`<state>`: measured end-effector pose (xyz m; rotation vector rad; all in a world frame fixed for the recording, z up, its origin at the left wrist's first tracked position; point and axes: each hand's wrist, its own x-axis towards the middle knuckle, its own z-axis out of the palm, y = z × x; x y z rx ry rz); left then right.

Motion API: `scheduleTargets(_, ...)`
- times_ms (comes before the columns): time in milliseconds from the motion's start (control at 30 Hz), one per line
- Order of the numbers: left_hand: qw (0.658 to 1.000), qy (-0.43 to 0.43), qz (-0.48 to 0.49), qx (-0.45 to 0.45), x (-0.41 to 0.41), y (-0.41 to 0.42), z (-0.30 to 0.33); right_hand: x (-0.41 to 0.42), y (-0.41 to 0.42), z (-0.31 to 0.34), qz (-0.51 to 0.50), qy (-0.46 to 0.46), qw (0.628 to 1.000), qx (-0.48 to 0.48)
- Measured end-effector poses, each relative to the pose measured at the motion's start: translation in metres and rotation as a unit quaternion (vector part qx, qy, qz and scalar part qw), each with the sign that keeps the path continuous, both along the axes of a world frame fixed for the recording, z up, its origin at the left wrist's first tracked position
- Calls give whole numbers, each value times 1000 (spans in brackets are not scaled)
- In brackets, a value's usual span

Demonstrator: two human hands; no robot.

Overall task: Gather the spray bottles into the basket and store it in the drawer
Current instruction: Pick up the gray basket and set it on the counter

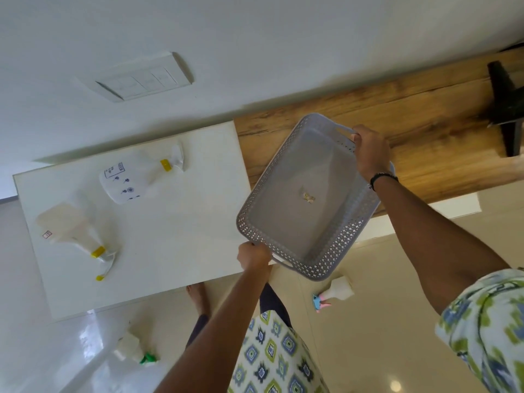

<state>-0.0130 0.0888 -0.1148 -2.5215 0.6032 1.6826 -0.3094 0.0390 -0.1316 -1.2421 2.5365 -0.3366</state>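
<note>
There is one view only, from the person's head, looking steeply down along both forearms. It sits close above the basket [309, 194], whose handles lie under the fingers [357, 139], with white tabletop [175, 222] and floor beyond.

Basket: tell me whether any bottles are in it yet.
None yet. The basket shows a bare grey floor with only a small scrap on it.

The label print on the lying spray bottle [133, 181] is too small to read. The black object [507, 109] on the wooden shelf [411, 120] is cut off at the right edge. Fingertips of the right hand [371, 154] are hidden behind the basket [309, 194] handle
</note>
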Motion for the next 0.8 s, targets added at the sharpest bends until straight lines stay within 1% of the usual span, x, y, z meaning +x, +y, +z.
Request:
scheduleTargets(100,999,-4,-16,-50,7,-14,6,1,1,7,-24,-2,1000,-17)
scheduleTargets(200,995,-14,2,-102,21,-35,24,13,3,21,-64,2,997,-49)
scheduleTargets(400,980,-40,37,-190,80,-75,63,79,10,56,-110,-27,988,-107)
scheduleTargets(567,971,-71,49,-223,156,-85,79,164,22,69,-135,-48,985,-95)
scheduleTargets(800,970,-91,-5,-225,260,-88,71,279,40,48,-145,-66,986,-52)
